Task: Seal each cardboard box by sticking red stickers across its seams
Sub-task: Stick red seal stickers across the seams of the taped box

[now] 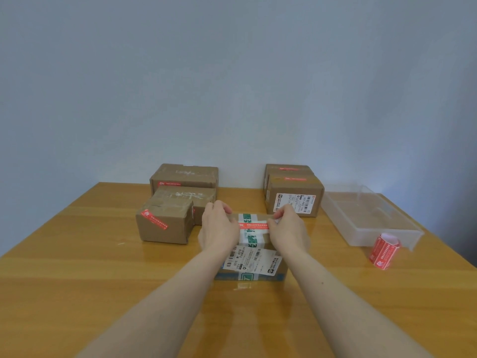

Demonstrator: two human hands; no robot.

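Pinching red sticker (254,225) at both ends: left hand (218,226), right hand (287,227), fingers curled on it, sticker stretched across top of centre box (254,257) on tabletop (77,267). Stickered boxes (165,224) at 10 o'clock, more (294,196) at 1. Sticker roll (384,250) at 3, beside clear tray (371,215).

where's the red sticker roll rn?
Head view, right side: the red sticker roll lies on the wooden table, just in front of the clear plastic tray.
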